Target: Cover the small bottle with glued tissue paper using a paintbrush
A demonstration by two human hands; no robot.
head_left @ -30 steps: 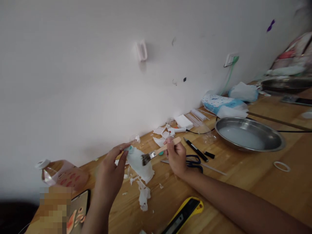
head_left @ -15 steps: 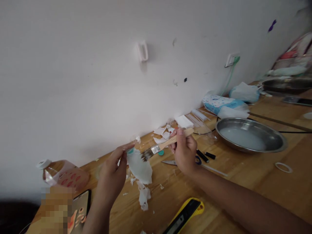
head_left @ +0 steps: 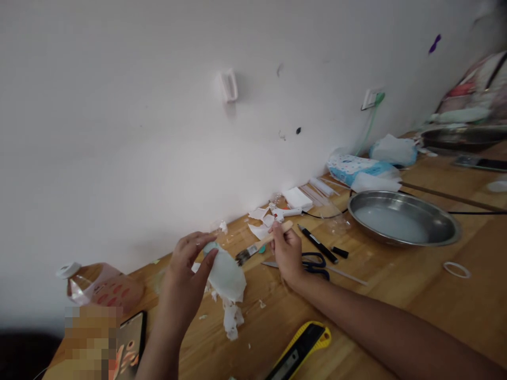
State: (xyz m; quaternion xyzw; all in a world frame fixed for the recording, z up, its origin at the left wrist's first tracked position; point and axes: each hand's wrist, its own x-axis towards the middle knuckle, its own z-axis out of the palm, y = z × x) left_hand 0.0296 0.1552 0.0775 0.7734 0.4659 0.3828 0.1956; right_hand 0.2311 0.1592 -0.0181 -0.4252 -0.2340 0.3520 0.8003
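Note:
My left hand (head_left: 189, 269) grips the upper end of a pale, paper-covered rounded object (head_left: 226, 275), with a green patch near my fingertips. Its exact kind I cannot make out. In my right hand (head_left: 288, 252) is a flat paintbrush (head_left: 264, 241), held by its wooden handle. The dark bristles point left, close beside the object's upper right edge; whether they touch it I cannot tell. Torn white tissue (head_left: 232, 319) lies just below the object. Scissors (head_left: 313, 262) with dark handles lie partly behind my right wrist.
A metal bowl (head_left: 451, 230) of cloudy liquid stands at right. A yellow utility knife (head_left: 303, 348) lies in front, a phone (head_left: 132, 338) and plastic bottle (head_left: 106, 285) at left. A black marker (head_left: 318, 244), hot glue gun (head_left: 288, 212) and tissue pack (head_left: 356, 168) lie further back.
My right hand has drawn the brush slightly left and down, uncovering the scissors, marker and glue gun. My left thumb now lies across the object's top, and the object has turned a little.

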